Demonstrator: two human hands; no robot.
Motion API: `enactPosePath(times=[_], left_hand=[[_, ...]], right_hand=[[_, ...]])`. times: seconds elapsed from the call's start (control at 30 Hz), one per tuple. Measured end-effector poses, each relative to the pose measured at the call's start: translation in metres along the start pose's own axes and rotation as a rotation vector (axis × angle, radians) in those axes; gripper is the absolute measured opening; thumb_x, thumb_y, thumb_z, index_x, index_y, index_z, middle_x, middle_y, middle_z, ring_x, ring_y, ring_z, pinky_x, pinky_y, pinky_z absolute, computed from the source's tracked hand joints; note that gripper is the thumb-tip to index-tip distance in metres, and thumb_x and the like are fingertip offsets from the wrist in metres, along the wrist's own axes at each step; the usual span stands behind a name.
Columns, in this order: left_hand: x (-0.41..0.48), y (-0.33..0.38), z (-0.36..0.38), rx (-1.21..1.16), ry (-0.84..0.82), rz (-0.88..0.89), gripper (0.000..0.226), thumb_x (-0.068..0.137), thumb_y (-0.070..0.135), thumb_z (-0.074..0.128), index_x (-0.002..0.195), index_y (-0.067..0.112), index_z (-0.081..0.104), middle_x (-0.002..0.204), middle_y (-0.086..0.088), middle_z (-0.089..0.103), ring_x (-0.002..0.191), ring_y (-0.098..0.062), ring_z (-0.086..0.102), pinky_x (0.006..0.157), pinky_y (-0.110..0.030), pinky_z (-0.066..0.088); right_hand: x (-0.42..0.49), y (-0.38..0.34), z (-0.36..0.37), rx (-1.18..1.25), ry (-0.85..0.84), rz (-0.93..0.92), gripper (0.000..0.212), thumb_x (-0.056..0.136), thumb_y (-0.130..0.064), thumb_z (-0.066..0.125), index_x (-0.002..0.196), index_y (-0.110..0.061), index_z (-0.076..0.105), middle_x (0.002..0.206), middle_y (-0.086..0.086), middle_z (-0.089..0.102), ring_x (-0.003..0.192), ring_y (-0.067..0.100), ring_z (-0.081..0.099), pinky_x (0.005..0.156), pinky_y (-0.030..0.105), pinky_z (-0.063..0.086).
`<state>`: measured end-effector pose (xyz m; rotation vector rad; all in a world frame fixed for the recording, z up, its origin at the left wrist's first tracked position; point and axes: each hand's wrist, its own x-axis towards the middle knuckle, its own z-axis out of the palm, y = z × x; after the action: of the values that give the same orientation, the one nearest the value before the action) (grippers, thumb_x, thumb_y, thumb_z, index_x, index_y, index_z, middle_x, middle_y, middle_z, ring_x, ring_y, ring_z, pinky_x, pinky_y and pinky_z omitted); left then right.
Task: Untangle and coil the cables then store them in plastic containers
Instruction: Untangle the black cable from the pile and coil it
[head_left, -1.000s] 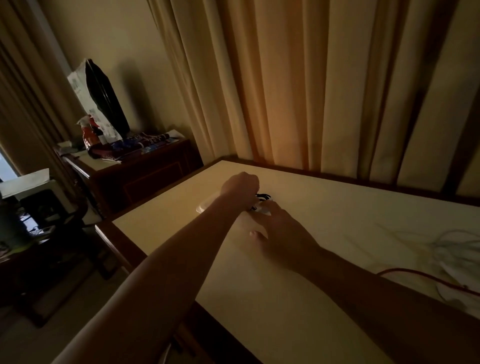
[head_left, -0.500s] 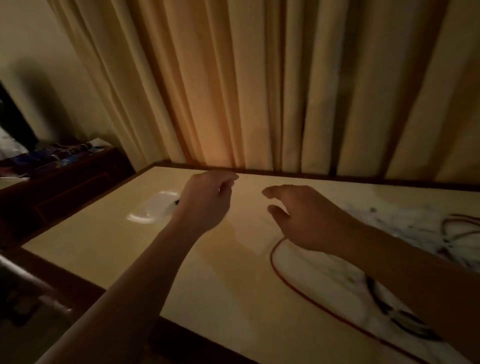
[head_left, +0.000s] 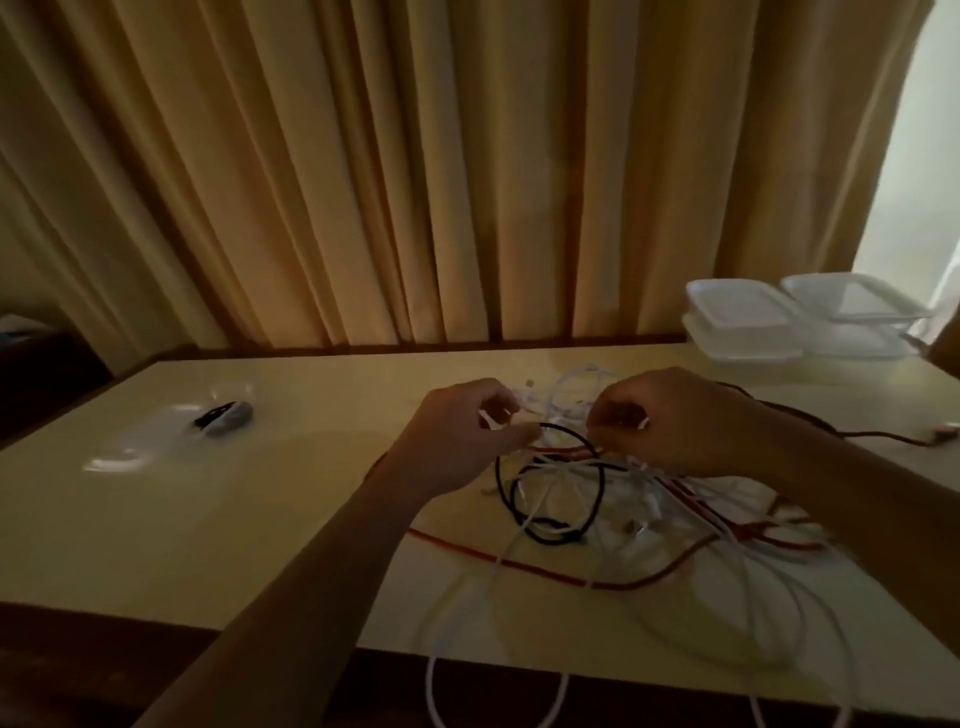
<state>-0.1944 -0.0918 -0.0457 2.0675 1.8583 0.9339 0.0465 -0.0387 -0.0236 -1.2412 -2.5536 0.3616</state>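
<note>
Moved off container (head_left: 117, 460) with coiled cable (head_left: 223, 415), left hand (head_left: 457, 439) and right hand (head_left: 680, 421) pinch tangled cables (head_left: 550, 499).

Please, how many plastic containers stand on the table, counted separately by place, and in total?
Clear container at the left, holding a coiled black cable: 1
Clear containers stacked at the back right: 4, it seems
Total: 5
</note>
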Motion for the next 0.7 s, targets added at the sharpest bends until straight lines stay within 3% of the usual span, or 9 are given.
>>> enactPosePath(times=[0.13,0.27,0.33,0.4,0.47,0.53,0.57,0.63,0.7], left_hand=[[0.002,0.009,0.006,0.054,0.028,0.018,0.017,0.090,0.040,0.076,0.095,0.024,0.070,0.079,0.009,0.065,0.067,0.001,0.055,0.063,-0.019,0.043],[0.002,0.018,0.000,0.245,-0.097,0.066,0.024,0.100,0.042,0.061,0.100,0.023,0.077,0.093,0.007,0.065,0.085,-0.008,0.058,0.078,-0.034,0.050],[0.003,0.020,-0.004,0.305,-0.152,0.066,0.025,0.101,0.041,0.060,0.100,0.020,0.075,0.094,0.004,0.063,0.087,-0.011,0.057,0.080,-0.038,0.050],[0.006,0.025,-0.011,0.097,-0.070,0.008,0.022,0.102,0.038,0.060,0.095,0.021,0.072,0.089,0.002,0.069,0.086,-0.015,0.062,0.080,-0.038,0.051],[0.015,0.034,-0.023,-0.343,0.050,-0.113,0.020,0.104,0.029,0.059,0.095,0.016,0.071,0.082,0.001,0.072,0.080,-0.018,0.066,0.079,-0.036,0.054],[0.027,0.048,-0.039,-0.711,0.094,-0.136,0.016,0.105,0.018,0.056,0.098,0.008,0.067,0.069,-0.001,0.059,0.065,-0.020,0.056,0.070,-0.035,0.056],[0.032,0.054,-0.047,-0.776,0.118,-0.103,0.015,0.105,0.017,0.055,0.099,0.007,0.065,0.064,0.000,0.050,0.058,-0.018,0.047,0.059,-0.032,0.052],[0.045,0.066,-0.063,-0.759,0.205,-0.011,0.018,0.105,0.022,0.056,0.099,0.009,0.066,0.060,0.003,0.039,0.050,-0.012,0.033,0.046,-0.025,0.036],[0.056,0.072,-0.079,-0.672,0.321,0.018,0.018,0.103,0.025,0.060,0.097,0.012,0.071,0.056,0.007,0.042,0.049,-0.012,0.030,0.046,-0.025,0.030]], right_hand=[[0.002,0.003,0.009,0.004,-0.035,-0.050,0.032,0.094,-0.053,0.060,0.113,-0.032,0.075,0.101,-0.013,0.073,0.088,0.000,0.064,0.078,0.022,0.050],[0.010,-0.007,0.013,0.070,-0.100,-0.064,0.027,0.095,-0.052,0.061,0.103,-0.030,0.077,0.100,-0.014,0.072,0.073,-0.007,0.058,0.061,0.013,0.038],[0.014,-0.009,0.008,0.115,-0.018,-0.059,0.021,0.098,-0.044,0.060,0.097,-0.028,0.073,0.094,-0.014,0.069,0.075,-0.001,0.059,0.060,0.015,0.038],[0.019,-0.013,-0.005,0.287,0.112,-0.022,0.018,0.100,-0.041,0.057,0.092,-0.029,0.068,0.079,-0.017,0.069,0.074,-0.001,0.063,0.059,0.017,0.042],[0.026,-0.020,-0.028,0.603,0.162,0.034,0.018,0.103,-0.034,0.055,0.095,-0.023,0.067,0.070,-0.014,0.071,0.070,0.005,0.065,0.066,0.025,0.052],[0.032,-0.023,-0.050,0.983,0.109,0.037,0.019,0.104,-0.025,0.054,0.098,-0.011,0.066,0.060,-0.003,0.061,0.065,0.018,0.062,0.074,0.039,0.053],[0.032,-0.023,-0.060,1.082,0.052,0.031,0.020,0.104,-0.025,0.054,0.097,-0.009,0.065,0.058,-0.001,0.053,0.060,0.019,0.058,0.073,0.040,0.053],[0.029,-0.019,-0.073,0.992,-0.079,0.042,0.029,0.103,-0.033,0.056,0.094,-0.008,0.068,0.059,0.000,0.048,0.058,0.020,0.058,0.070,0.040,0.054],[0.024,-0.015,-0.075,0.716,-0.162,0.058,0.036,0.101,-0.042,0.057,0.089,-0.011,0.072,0.064,0.002,0.061,0.067,0.020,0.068,0.074,0.038,0.057]])
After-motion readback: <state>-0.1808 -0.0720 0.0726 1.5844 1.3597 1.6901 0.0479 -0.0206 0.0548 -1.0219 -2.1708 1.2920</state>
